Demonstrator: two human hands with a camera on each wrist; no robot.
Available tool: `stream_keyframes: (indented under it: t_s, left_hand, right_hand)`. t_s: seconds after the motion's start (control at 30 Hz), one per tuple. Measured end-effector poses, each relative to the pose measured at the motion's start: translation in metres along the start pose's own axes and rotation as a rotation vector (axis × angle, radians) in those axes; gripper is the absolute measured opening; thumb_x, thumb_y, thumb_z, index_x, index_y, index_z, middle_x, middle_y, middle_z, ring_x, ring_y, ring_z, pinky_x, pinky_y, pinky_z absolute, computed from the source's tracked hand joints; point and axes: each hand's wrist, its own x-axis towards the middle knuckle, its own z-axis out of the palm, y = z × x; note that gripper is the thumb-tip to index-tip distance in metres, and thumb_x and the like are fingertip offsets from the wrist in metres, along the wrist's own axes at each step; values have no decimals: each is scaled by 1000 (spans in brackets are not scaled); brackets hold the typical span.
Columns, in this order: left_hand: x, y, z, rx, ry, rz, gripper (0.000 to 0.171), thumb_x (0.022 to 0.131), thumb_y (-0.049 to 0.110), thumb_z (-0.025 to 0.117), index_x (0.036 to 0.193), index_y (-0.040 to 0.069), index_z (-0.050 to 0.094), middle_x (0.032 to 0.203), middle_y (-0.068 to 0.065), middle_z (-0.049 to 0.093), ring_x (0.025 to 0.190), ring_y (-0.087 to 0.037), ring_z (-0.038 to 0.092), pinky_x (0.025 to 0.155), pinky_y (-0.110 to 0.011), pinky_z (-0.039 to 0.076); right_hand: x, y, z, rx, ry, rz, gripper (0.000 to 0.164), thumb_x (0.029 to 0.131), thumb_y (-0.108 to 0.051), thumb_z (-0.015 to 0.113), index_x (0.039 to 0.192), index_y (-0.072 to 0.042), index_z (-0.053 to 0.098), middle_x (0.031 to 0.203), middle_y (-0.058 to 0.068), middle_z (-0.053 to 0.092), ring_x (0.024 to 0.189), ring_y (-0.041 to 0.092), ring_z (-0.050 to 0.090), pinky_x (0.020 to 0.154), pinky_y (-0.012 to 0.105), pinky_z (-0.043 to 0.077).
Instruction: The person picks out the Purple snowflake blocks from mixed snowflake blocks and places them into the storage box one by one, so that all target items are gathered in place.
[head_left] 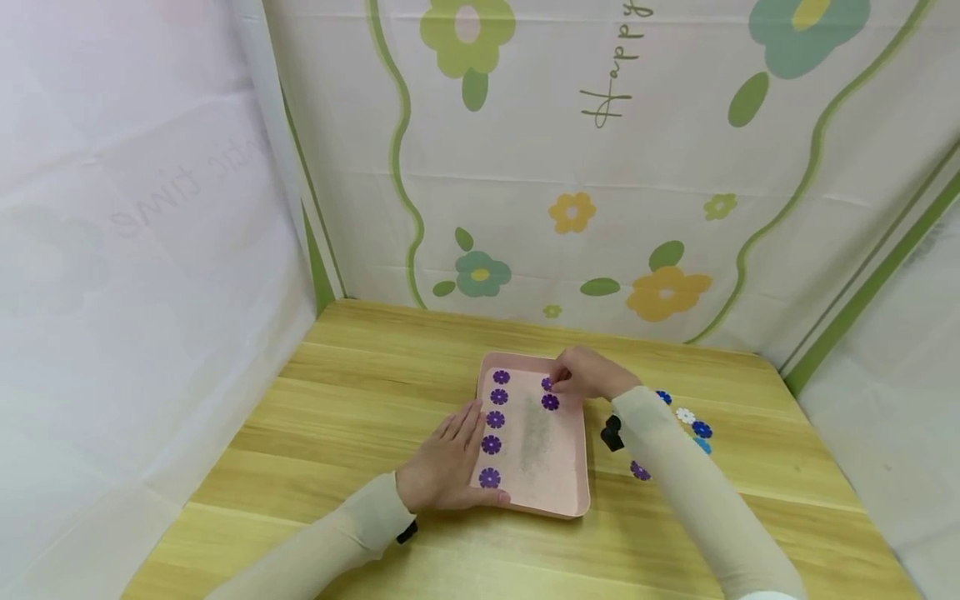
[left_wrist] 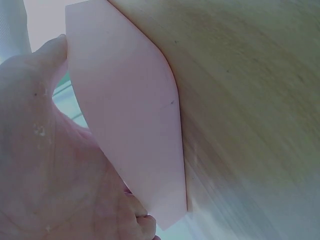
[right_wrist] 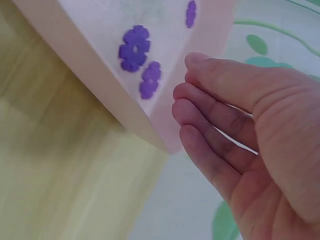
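Note:
A pink tray (head_left: pixel 558 467) lies on the table, with several purple flower-shaped discs (head_left: pixel 490 478) in a column along its left side. Two more, a darker purple disc (head_left: pixel 551 402) and a purple disc (right_wrist: pixel 150 80), lie by the far right corner. My left hand (head_left: pixel 442 467) rests against the tray's near left corner, fingers along the left rim and thumb over the front one. Over the far right corner is my right hand (head_left: pixel 592 373), its fingers loosely bent. In the right wrist view its fingertips stand off the discs, and no disc shows between them.
Right of the tray, partly behind the right forearm, loose flower discs lie on the wooden table (head_left: pixel 360 400): a dark blue disc (head_left: pixel 701 429), a white disc (head_left: pixel 685 415), a purple disc (head_left: pixel 640 471) and others. A flower-printed cloth (head_left: pixel 517 150) hangs behind the table.

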Motion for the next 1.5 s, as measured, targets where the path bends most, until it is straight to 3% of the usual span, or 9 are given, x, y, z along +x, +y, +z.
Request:
stream_keyframes:
  t_s: [0.2,0.4,0.57,0.87,1.1,1.3,1.5]
  left_hand:
    - [0,0,0,-3,7,-1,124,89,89,48,166,-5,22,176,-24,12,165,-38,18,132,-50,27]
    - [0,1,-1,3,20,8,123,89,88,49,164,-7,23,175,-26,13,164,-40,19,132,-50,28]
    - [-1,2,-2,9,17,10,123,89,88,49,164,-7,24,175,-27,14,164,-41,20,132,-50,29]
    - [-1,2,-2,-1,14,11,124,89,88,49,164,-7,24,175,-27,14,164,-41,20,132,-51,28]
    - [-1,1,-1,-2,25,12,125,89,88,49,164,-8,23,175,-27,14,163,-42,20,132,-51,28]
    - [-1,1,1,8,13,6,125,89,89,48,165,-7,23,175,-27,15,164,-40,20,133,-49,27]
    - [0,1,1,3,9,0,125,89,89,48,165,-7,23,175,-26,14,164,-39,20,133,-49,26]
  right_hand:
    - [-35,-3,-16,-40,43,-77,12,97,-7,76,107,-3,81,97,5,79,82,10,67,78,32,62]
    - [-74,4,-19,-109,38,-88,15,94,-11,79,108,-5,81,100,6,80,87,15,70,80,35,62]
    - [-107,13,-10,-113,13,-46,21,93,-17,82,112,-9,80,106,3,79,94,19,72,84,36,63]
    - [-154,30,18,-65,11,-12,32,91,-13,83,120,0,76,115,14,78,98,26,74,82,39,64]
    - [-170,42,42,-30,68,10,37,89,-16,85,120,2,74,113,13,77,96,25,73,80,37,64]
    - [-171,49,60,-77,143,-26,32,86,-19,88,113,-5,78,109,7,79,98,25,75,84,40,64]
    - [-168,52,65,-56,150,-4,28,87,-18,87,111,-8,78,107,2,78,96,19,74,82,36,64]
